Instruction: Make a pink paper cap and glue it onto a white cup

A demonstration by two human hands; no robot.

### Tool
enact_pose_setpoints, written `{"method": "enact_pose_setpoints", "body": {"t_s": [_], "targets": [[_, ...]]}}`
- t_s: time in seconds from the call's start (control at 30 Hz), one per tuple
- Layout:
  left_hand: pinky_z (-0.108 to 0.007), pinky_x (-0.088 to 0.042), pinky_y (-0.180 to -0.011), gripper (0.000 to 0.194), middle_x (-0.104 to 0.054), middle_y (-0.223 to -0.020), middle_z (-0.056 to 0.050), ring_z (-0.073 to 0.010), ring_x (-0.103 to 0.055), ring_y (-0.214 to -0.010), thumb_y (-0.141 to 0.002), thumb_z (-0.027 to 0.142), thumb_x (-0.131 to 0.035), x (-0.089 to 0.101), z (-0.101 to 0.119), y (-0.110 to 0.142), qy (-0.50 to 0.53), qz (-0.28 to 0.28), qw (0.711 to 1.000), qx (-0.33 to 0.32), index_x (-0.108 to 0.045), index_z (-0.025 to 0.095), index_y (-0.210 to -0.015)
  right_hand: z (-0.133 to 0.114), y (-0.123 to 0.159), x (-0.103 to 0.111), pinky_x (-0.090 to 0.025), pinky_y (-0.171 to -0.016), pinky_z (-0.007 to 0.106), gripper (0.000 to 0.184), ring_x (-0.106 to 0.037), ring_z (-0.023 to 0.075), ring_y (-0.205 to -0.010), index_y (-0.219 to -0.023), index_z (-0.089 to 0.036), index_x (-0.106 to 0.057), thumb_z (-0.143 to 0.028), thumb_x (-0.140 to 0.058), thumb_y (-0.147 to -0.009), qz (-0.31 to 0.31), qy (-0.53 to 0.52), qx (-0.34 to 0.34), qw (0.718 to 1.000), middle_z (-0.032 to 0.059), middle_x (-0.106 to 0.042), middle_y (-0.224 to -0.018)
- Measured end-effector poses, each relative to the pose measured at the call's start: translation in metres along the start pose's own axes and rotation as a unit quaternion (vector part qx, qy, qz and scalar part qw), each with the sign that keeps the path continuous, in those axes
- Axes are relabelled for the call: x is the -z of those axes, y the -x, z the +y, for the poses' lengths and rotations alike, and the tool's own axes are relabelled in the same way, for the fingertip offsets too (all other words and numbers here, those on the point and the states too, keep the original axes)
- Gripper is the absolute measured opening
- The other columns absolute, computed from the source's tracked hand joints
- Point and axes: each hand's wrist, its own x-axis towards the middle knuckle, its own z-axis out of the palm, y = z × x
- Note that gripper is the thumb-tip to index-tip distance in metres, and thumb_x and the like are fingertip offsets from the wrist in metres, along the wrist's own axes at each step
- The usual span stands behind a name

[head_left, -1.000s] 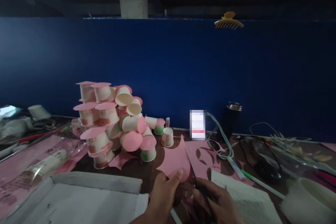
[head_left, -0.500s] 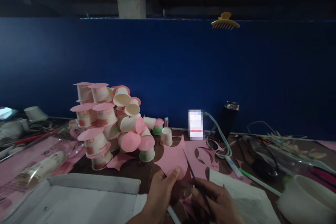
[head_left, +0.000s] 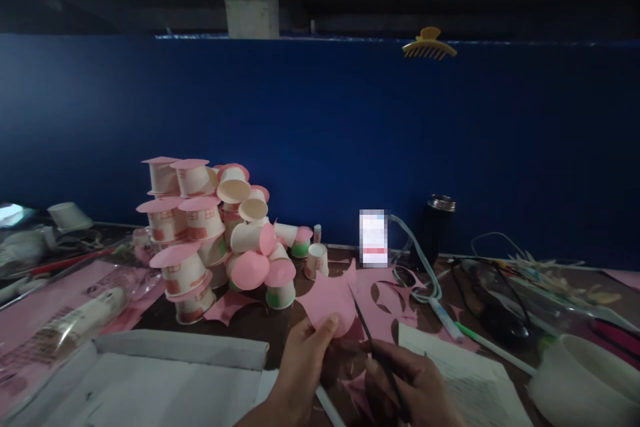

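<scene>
My left hand [head_left: 300,373] pinches a piece of pink paper [head_left: 327,300] by its lower edge, thumb on top, holding it up over the table. My right hand [head_left: 415,387] grips dark scissors [head_left: 373,347], whose thin blades point up and meet the right edge of the pink piece. A pink sheet with round holes cut out [head_left: 387,297] lies just behind. Pink scraps [head_left: 357,390] sit between my hands.
A pile of small paper cups with pink lids [head_left: 215,240] stands at left-centre. An open white cardboard box [head_left: 165,380] lies at front left, a printed page [head_left: 465,380] and white bowl [head_left: 580,380] at right. A dark flask [head_left: 435,227], cables, pens and a blue partition [head_left: 320,133] lie behind.
The pink piece has turned a little in my left hand and the scissors have shifted slightly along its right edge. The view has drifted slightly.
</scene>
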Motion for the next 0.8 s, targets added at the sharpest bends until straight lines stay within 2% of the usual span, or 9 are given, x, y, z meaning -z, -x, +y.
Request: {"method": "enact_pose_setpoints", "body": {"t_s": [0.2,0.33,0.5,0.6,0.7,0.8], "targets": [[-0.028,-0.050,-0.054,0.043,-0.072,-0.064,-0.008,-0.0198,-0.066,-0.056,-0.066,0.047,-0.077,0.001,-0.001,-0.002,0.011,-0.001,1.000,-0.007,-0.072,0.009,-0.085,-0.001,0.001,-0.002,-0.023,-0.039,0.018,0.045,-0.035,0.0054,-0.039,-0.083,-0.013,-0.079,-0.053,-0.078,-0.062,0.019,-0.001,-0.054,0.998,-0.0051,-0.045,-0.043],[-0.027,-0.049,-0.057,0.039,-0.069,-0.061,-0.005,-0.0172,-0.063,-0.055,-0.067,0.046,-0.076,0.003,-0.001,-0.003,0.011,-0.006,1.000,-0.012,-0.072,0.010,-0.083,-0.002,0.000,-0.002,-0.023,-0.038,0.018,0.043,-0.035,0.0051,-0.038,-0.082,-0.014,-0.079,-0.052,-0.079,-0.062,0.017,-0.020,-0.048,0.998,-0.0054,-0.045,-0.043],[-0.021,-0.042,-0.052,0.035,-0.059,-0.053,0.003,-0.0100,-0.052,-0.049,-0.061,0.044,-0.080,0.010,-0.004,-0.009,-0.018,0.047,0.998,-0.030,-0.068,0.013,-0.071,-0.001,0.000,-0.001,-0.026,-0.037,0.019,0.035,-0.037,0.0061,-0.037,-0.081,-0.015,-0.080,-0.045,-0.080,-0.063,0.017,-0.011,-0.023,1.000,-0.0052,-0.047,-0.043],[-0.019,-0.035,-0.044,0.036,-0.052,-0.048,0.007,-0.0063,-0.042,-0.041,-0.061,0.045,-0.080,0.014,-0.005,-0.013,-0.035,0.074,0.996,-0.023,-0.064,0.014,-0.068,-0.004,0.002,-0.002,-0.025,-0.037,0.019,0.034,-0.038,0.0059,-0.037,-0.077,-0.015,-0.079,-0.045,-0.081,-0.060,0.009,-0.020,-0.035,0.999,-0.0048,-0.049,-0.045],[-0.018,-0.029,-0.039,0.037,-0.047,-0.044,0.008,-0.0056,-0.037,-0.038,-0.061,0.046,-0.080,0.015,-0.005,-0.015,-0.049,0.078,0.996,-0.017,-0.060,0.015,-0.063,-0.011,0.004,-0.005,-0.026,-0.039,0.018,0.035,-0.040,0.0057,-0.039,-0.071,-0.014,-0.077,-0.045,-0.083,-0.056,-0.001,-0.021,-0.069,0.997,-0.0045,-0.049,-0.046],[-0.019,-0.031,-0.038,0.036,-0.047,-0.043,0.007,-0.0070,-0.039,-0.038,-0.060,0.045,-0.081,0.013,-0.004,-0.014,-0.053,0.079,0.995,-0.022,-0.060,0.015,-0.062,-0.017,0.006,-0.009,-0.027,-0.039,0.017,0.036,-0.040,0.0054,-0.040,-0.068,-0.015,-0.077,-0.048,-0.082,-0.057,-0.003,-0.026,-0.080,0.996,-0.0046,-0.048,-0.046]]}}
